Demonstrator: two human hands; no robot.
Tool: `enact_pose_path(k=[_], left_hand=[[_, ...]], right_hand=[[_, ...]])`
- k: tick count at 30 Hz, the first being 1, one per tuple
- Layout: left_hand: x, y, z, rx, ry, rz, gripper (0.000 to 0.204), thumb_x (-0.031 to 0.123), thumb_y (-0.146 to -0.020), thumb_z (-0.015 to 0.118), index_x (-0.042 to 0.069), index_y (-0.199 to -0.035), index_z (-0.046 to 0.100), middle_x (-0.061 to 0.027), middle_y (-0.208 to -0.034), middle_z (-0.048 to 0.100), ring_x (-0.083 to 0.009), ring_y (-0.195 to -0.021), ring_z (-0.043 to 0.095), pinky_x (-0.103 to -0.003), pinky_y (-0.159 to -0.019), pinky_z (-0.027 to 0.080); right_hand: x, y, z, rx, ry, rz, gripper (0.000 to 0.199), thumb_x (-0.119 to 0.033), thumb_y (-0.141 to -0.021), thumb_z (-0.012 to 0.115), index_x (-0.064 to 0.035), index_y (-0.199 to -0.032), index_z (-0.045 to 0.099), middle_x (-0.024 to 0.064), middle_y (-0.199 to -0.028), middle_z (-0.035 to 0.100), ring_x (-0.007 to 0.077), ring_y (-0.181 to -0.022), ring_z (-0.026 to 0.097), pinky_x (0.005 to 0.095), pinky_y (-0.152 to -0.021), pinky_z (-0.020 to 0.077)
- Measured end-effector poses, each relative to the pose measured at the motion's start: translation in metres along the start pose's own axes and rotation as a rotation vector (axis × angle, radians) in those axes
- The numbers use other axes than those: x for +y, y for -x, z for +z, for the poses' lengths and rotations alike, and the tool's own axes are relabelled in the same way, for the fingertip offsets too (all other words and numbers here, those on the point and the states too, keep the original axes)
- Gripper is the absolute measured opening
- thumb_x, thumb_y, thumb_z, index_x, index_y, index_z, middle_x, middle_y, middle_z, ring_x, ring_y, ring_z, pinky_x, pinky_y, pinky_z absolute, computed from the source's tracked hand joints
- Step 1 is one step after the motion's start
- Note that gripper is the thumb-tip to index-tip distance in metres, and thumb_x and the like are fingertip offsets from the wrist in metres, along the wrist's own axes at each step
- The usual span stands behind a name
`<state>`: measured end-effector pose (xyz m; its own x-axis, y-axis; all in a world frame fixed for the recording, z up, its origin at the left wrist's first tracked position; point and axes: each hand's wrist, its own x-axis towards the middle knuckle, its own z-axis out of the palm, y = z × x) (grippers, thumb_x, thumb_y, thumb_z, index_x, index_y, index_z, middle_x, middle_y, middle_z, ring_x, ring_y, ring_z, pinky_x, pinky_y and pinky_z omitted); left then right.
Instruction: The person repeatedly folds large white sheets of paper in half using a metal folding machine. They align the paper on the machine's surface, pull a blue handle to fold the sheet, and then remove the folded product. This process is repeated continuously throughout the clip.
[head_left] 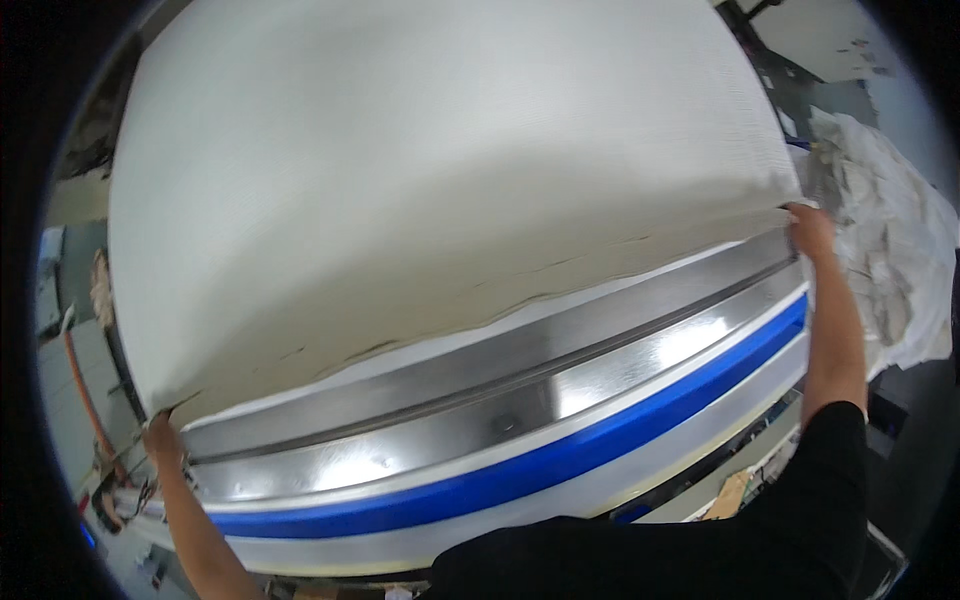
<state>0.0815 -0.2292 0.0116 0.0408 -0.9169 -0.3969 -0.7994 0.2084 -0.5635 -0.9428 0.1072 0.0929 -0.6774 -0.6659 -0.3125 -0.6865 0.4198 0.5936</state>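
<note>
A large white sheet [430, 180] lies spread flat across a wide machine bed and fills most of the view. My left hand [160, 436] pinches the sheet's near left corner. My right hand [810, 230] grips its near right corner. Both arms are stretched wide apart, and the sheet's near edge runs between them, slightly wavy. Just below that edge lies the machine's shiny steel front rail [500, 400], bordered by a blue strip [560, 462] and a white panel.
A heap of crumpled white linen [890, 260] lies to the right of the machine. A dark frame [790, 80] stands at the upper right. Orange piping [85, 390] and grey floor show at the left.
</note>
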Motion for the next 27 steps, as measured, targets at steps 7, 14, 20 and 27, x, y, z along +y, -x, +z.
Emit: enact_pose_path(k=[7, 14, 20, 27], left_hand=[[-0.074, 0.074, -0.049, 0.180, 0.063, -0.008, 0.033, 0.005, -0.083, 0.047, 0.015, -0.110, 0.064, -0.0093, -0.112, 0.064, -0.0288, -0.105, 0.058, -0.043, -0.103, 0.035], [-0.105, 0.152, -0.043, 0.009, 0.000, 0.141, 0.034, 0.004, -0.080, 0.047, 0.015, -0.106, 0.065, -0.0091, -0.104, 0.066, -0.0307, -0.100, 0.060, -0.045, -0.099, 0.037], [-0.067, 0.207, 0.033, -0.525, -0.271, 0.281, 0.038, 0.009, -0.078, 0.052, 0.022, -0.111, 0.065, -0.0022, -0.110, 0.065, -0.0194, -0.109, 0.059, -0.048, -0.107, 0.030], [-0.033, 0.221, 0.070, -0.762, -0.406, 0.385, 0.027, 0.013, -0.076, 0.059, 0.014, -0.101, 0.068, -0.0077, -0.112, 0.065, -0.0257, -0.107, 0.060, -0.046, -0.092, 0.044]], right_hand=[[0.087, -0.006, -0.008, 0.210, -0.244, -0.212, 0.035, -0.010, -0.078, 0.056, -0.0124, -0.112, 0.063, 0.0154, -0.104, 0.065, 0.0346, -0.097, 0.061, 0.0435, -0.086, 0.0467], [0.132, 0.063, 0.007, 0.085, -0.137, -0.303, 0.033, -0.011, -0.078, 0.056, -0.0096, -0.110, 0.064, 0.0172, -0.106, 0.064, 0.0344, -0.099, 0.060, 0.0410, -0.087, 0.0466], [0.113, 0.125, 0.069, -0.117, 0.063, -0.424, 0.030, -0.009, -0.073, 0.058, -0.0150, -0.101, 0.068, 0.0121, -0.088, 0.068, 0.0304, -0.085, 0.064, 0.0418, -0.076, 0.0507], [0.091, 0.158, 0.127, -0.240, 0.341, -0.517, 0.017, -0.021, -0.079, 0.055, -0.0132, -0.085, 0.069, 0.0103, -0.087, 0.068, 0.0296, -0.084, 0.065, 0.0449, -0.075, 0.0506]])
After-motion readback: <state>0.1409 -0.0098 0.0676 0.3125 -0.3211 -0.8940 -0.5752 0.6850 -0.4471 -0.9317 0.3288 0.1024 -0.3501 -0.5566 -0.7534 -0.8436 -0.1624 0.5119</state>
